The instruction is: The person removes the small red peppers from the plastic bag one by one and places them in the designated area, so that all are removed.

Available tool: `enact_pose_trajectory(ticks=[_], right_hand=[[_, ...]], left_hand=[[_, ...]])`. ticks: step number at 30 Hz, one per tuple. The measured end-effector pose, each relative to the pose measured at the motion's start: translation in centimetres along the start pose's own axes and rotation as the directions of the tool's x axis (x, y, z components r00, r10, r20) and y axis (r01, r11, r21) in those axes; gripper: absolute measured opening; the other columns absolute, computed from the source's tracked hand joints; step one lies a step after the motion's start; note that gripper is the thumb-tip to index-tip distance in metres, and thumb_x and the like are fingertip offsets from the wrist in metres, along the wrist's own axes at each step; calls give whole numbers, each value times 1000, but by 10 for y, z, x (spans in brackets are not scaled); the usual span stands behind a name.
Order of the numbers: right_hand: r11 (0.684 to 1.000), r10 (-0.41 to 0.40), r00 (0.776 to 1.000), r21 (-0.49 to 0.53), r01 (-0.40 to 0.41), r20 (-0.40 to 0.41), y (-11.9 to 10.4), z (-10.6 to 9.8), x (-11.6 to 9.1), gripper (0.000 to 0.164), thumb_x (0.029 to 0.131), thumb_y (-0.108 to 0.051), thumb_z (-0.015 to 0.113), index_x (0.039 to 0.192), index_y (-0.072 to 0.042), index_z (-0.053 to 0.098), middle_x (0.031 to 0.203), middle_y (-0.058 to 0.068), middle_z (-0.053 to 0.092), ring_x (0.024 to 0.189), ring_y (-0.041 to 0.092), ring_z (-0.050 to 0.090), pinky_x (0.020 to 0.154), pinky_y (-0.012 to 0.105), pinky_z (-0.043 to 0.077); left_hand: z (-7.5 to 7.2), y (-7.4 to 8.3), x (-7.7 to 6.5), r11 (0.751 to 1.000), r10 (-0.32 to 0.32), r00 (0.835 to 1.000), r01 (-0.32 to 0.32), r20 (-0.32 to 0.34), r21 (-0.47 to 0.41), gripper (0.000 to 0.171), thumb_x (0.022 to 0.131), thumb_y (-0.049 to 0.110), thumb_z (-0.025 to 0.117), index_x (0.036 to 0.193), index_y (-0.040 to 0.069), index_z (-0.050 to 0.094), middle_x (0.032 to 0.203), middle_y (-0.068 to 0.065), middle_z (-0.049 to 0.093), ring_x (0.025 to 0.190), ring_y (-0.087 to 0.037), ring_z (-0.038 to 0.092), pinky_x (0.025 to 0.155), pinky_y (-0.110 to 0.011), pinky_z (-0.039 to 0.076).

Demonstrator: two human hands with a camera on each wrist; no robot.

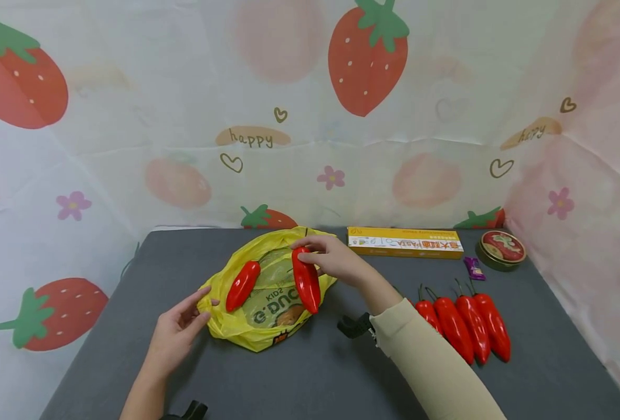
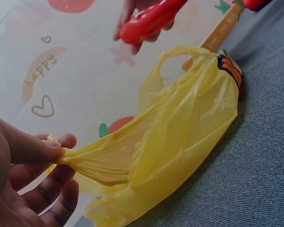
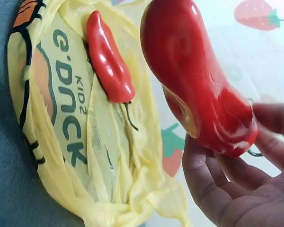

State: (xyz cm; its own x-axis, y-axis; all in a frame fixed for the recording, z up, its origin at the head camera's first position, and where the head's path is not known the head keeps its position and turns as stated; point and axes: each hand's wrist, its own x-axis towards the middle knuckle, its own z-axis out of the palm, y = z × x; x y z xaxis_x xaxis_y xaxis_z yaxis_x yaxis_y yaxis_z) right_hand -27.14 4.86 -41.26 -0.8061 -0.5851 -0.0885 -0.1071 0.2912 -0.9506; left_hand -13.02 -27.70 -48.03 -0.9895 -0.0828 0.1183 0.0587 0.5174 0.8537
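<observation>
A yellow plastic bag with printed letters lies spread on the grey table, its mouth facing up. Inside it, toward the left, rests one glossy red chili pepper, its thin green stem visible in the right wrist view. My left hand pinches the bag's left edge between thumb and fingers, pulling the plastic into folds in the left wrist view. Above the bag's right side, my right hand holds a second red pepper by its stem end, the tip hanging down.
Several red peppers lie in a row at the right, partly behind the right sleeve. A yellow pasta box stands at the back edge, with a small purple packet and a round tin to its right.
</observation>
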Motion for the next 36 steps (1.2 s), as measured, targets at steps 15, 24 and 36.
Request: enact_pose_trajectory(ticks=[15, 24, 36], right_hand=[[986, -16, 992, -164, -5, -128, 18, -30, -66, 43, 86, -33, 82, 126, -27, 69, 127, 3, 65, 111, 27, 67, 82, 41, 59], [973, 21, 975, -220, -71, -219, 45, -48, -99, 47, 86, -33, 82, 129, -22, 67, 128, 5, 66, 115, 31, 64, 86, 40, 58], [928, 25, 974, -358, -107, -225, 75, -53, -121, 47, 85, -34, 82, 127, -18, 68, 122, 7, 69, 104, 25, 69, 79, 35, 58]], left_hand=[[2, 3, 2, 1000, 12, 1000, -12, 8, -17, 48, 99, 13, 64, 146, 14, 54, 121, -13, 73, 90, -14, 52, 71, -18, 50], [1, 2, 1, 1000, 6, 1000, -6, 6, -18, 48, 99, 10, 64, 146, 13, 54, 119, -13, 73, 88, -13, 52, 69, -19, 49], [-1, 5, 2, 999, -34, 999, 34, -3, 8, 48, 99, 12, 65, 146, 13, 55, 123, -14, 71, 91, -14, 51, 70, -18, 49]])
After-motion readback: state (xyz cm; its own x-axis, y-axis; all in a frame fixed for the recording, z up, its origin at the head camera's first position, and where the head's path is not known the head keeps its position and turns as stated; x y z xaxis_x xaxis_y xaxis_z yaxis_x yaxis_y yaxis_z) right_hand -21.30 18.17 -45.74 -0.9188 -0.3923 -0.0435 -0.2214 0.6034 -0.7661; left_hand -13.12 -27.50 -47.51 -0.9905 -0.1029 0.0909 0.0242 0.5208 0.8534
